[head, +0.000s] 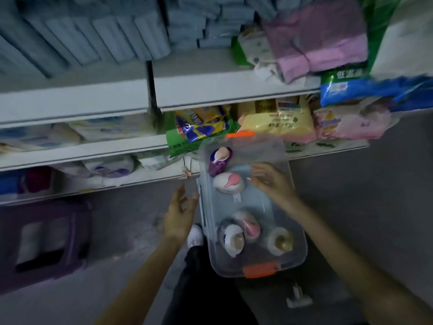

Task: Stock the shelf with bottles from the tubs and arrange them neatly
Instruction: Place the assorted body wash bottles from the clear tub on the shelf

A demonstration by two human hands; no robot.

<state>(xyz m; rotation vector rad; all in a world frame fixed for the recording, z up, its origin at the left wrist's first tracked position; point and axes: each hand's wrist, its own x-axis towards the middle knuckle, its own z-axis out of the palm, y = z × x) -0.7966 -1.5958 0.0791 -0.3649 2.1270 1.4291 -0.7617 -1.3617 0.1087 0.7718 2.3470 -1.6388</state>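
Both hands hold nothing. The left hand (180, 214) has relaxed, spread fingers just beside the left wall of the clear tub (234, 269). The right hand (269, 181) is spread above the tub's right side; blur hides whether it touches the rim. The tub stands on the floor against the shelf (234, 97). A purple bottle (219, 160) and a white bottle (228, 182) are at its far end, and three bottles (248, 225) at the near end.

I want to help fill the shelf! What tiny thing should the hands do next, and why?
Probably the right hand should dip and grip the white bottle with the pink cap right beside it. Both hands hold nothing, the left hand is only at the rim of the clear tub, and more bottles wait inside.
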